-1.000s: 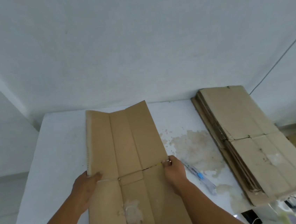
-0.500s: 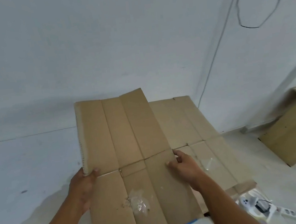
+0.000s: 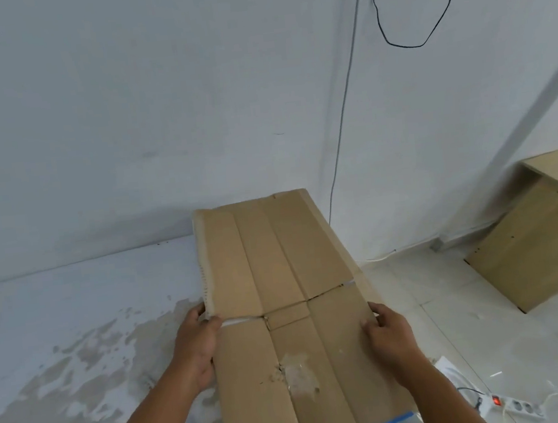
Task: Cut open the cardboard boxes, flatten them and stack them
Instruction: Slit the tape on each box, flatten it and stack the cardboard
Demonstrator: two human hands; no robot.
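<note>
Nearest you, the cardboard (image 3: pixel 285 348) ran out of the bottom of the view: a flattened sheet with lengthwise creases and a torn tape patch (image 3: pixel 300 378) on its middle panel. Off its near right corner a power strip (image 3: pixel 511 405) lay on the floor (image 3: pixel 455 330).

Halfway up the sheet, your left hand (image 3: pixel 195 344) gripped the left edge just at the cross slit, thumb on top and fingers curled beneath. Your right hand (image 3: pixel 390 334) pinched the right edge opposite, thumb over and fingers wrapped round. The sheet sat over the right edge of the stained tabletop (image 3: pixel 60 337), far end toward the wall. I cannot tell whether it rested on anything or hung in your grip. A thin brown strip along its right side may have been more cardboard below.

I judge it light and dry, stiff along the creases but ready to hinge at that slit, so the far half could sag or fold. Holding both long edges level with the slit, as you did, looked the surest place.

Beyond stood a wooden cabinet (image 3: pixel 531 236), and a cable (image 3: pixel 416 24) looped on the wall.
</note>
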